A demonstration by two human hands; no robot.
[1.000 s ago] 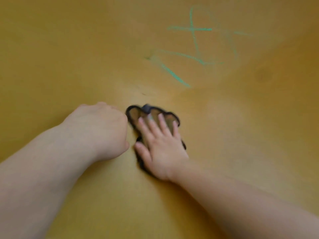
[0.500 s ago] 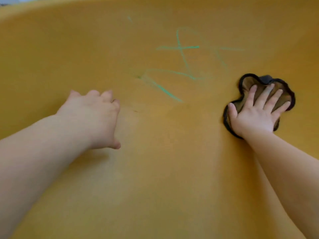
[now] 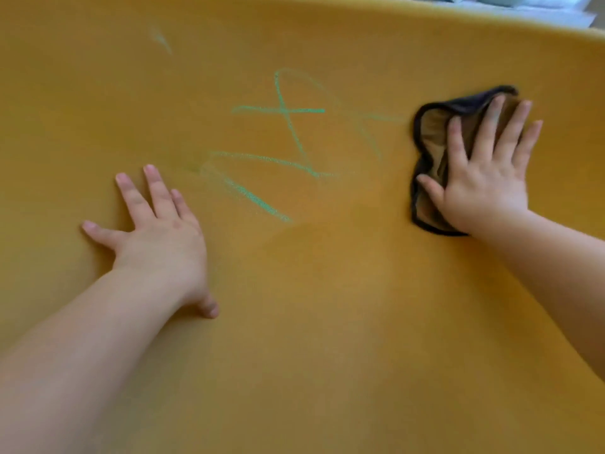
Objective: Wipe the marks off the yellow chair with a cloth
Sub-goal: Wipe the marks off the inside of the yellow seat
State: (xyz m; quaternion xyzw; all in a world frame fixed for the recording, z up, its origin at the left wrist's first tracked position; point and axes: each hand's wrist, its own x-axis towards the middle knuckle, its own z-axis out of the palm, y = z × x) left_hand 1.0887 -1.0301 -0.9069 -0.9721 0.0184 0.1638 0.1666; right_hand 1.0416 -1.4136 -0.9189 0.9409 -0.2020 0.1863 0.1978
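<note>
The yellow chair [image 3: 311,322] fills almost the whole view, its curved surface rising to a rim at the top. Green scribbled marks [image 3: 284,139] cross its upper middle, with fainter smeared lines to their right. A small brown cloth [image 3: 432,136] with a dark edge lies flat on the chair, right of the marks. My right hand [image 3: 484,178] presses on the cloth with straight, spread fingers. My left hand [image 3: 157,231] rests flat on the bare chair, left of and below the marks, fingers spread.
Beyond the chair's rim at the top right, a strip of pale surface [image 3: 540,4] shows. A faint green smudge [image 3: 160,39] sits high on the chair at the left.
My right hand has slid the cloth from the middle out to the right of the marks. My left hand has uncurled and now lies flat with fingers spread.
</note>
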